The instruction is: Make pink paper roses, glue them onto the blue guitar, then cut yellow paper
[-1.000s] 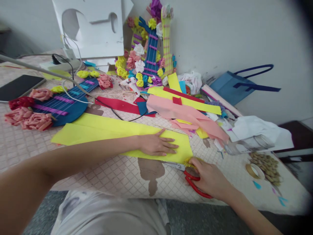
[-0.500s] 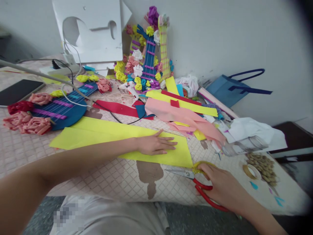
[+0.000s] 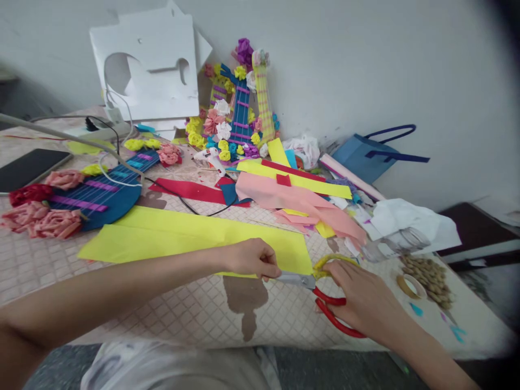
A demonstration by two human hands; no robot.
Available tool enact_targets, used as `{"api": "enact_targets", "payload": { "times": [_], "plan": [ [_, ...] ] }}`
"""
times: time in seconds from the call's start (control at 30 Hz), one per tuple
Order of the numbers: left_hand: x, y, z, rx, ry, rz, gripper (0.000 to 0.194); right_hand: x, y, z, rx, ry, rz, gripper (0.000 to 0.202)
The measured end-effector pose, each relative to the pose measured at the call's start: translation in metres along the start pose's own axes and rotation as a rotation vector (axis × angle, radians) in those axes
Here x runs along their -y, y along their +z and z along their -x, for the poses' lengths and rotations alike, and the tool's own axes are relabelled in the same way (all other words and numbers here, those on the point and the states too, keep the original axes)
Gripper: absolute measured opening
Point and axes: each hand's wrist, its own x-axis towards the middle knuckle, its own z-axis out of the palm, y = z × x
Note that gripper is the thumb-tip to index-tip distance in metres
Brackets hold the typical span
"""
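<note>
A wide yellow sheet (image 3: 211, 233), which looks like crepe paper or felt, lies across the table in front of me. At its near right edge my left hand (image 3: 254, 258) is closed, thumb and fingers pinched round the tip end of the scissors' blades. My right hand (image 3: 357, 295) holds the scissors (image 3: 335, 299) by their handles, one loop yellow and the other red. The blades point left and look closed, just along the sheet's near edge. Their very tips are hidden by my left fingers.
A blue paper guitar (image 3: 109, 200) with crumpled flowers lies left, near a dark tablet (image 3: 30, 170). Behind are a glue gun (image 3: 211, 158), pink strips (image 3: 292, 195) and upright decorated guitars (image 3: 241, 108). A clear jar (image 3: 400, 241), tape roll (image 3: 410, 287) and peanuts (image 3: 430, 279) sit right.
My left hand has gone from lying flat on the yellow sheet to a pinch at the scissors' blade tips. The slightly parted blades have closed. The view has shifted a little.
</note>
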Motion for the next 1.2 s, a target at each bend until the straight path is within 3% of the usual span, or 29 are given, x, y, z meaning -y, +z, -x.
{"api": "enact_targets", "payload": {
  "times": [0.17, 0.37, 0.5, 0.57, 0.7, 0.93, 1.2],
  "plan": [
    [0.002, -0.007, 0.004, 0.028, -0.005, 0.005, 0.014, 0.001, 0.004, 0.001, -0.003, -0.004, 0.008, 0.029],
    [0.013, -0.028, 0.015, -0.386, 0.136, -0.642, 0.029, -0.004, 0.014, 0.016, 0.064, 0.116, -0.073, 0.028],
    [0.028, -0.030, 0.014, -0.286, 0.441, -0.803, 0.014, 0.000, 0.022, 0.030, 0.141, 0.180, -0.124, 0.026],
    [0.033, -0.028, 0.011, -0.244, 0.487, -0.840, 0.012, 0.002, 0.025, 0.034, 0.173, 0.193, -0.137, 0.022],
    [0.038, -0.025, 0.008, -0.306, 0.374, -0.887, 0.011, 0.004, 0.027, 0.035, 0.223, 0.202, -0.158, 0.022],
    [0.043, -0.024, 0.003, -0.436, 0.152, -0.880, 0.039, 0.003, 0.030, 0.036, 0.255, 0.209, -0.169, 0.021],
    [0.045, -0.025, -0.004, -0.439, 0.143, -0.832, 0.005, 0.002, 0.033, 0.037, 0.297, 0.213, -0.151, 0.020]
  ]
}}
